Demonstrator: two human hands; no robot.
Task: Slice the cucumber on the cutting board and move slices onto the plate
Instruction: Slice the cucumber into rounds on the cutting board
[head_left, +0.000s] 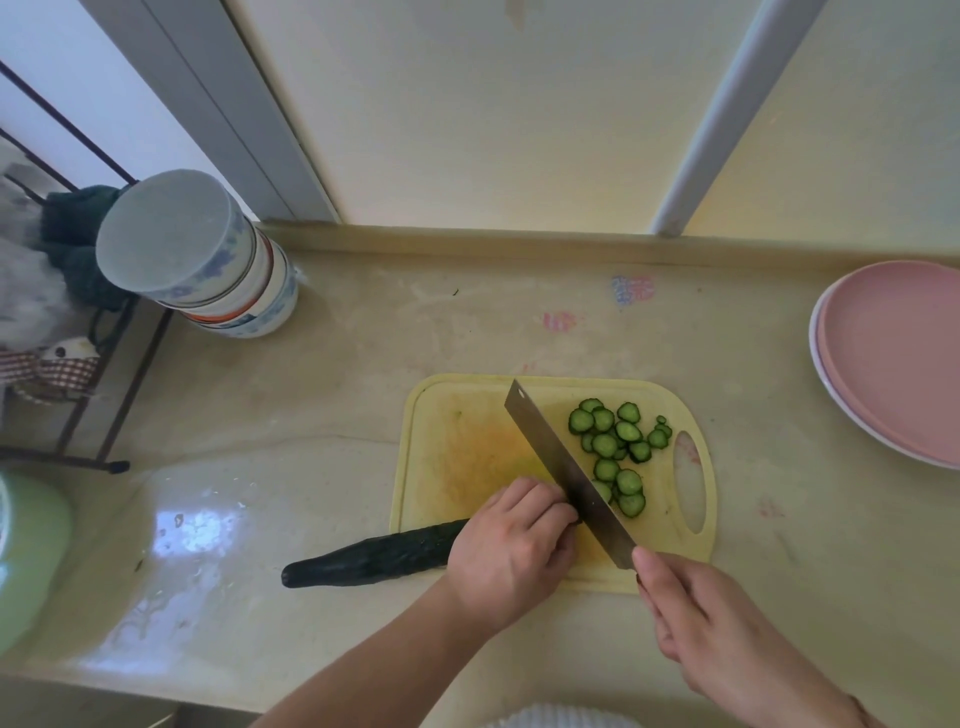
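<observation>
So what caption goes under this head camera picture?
Left hand steadies cucumber while right hand slices with cleaver on yellow cutting board.

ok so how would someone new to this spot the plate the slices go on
Start at the yellow cutting board in the middle of the counter, then look past its handle hole to the counter's right edge. The plate sits there, partly cut off by the picture. It is the only pink dish, unlike the blue-patterned stack of bowls on the left.

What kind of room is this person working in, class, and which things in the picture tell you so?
Most likely a home kitchen: a cucumber being sliced on a yellow cutting board, stacked bowls upside down on the counter, and a pink plate nearby.
</observation>
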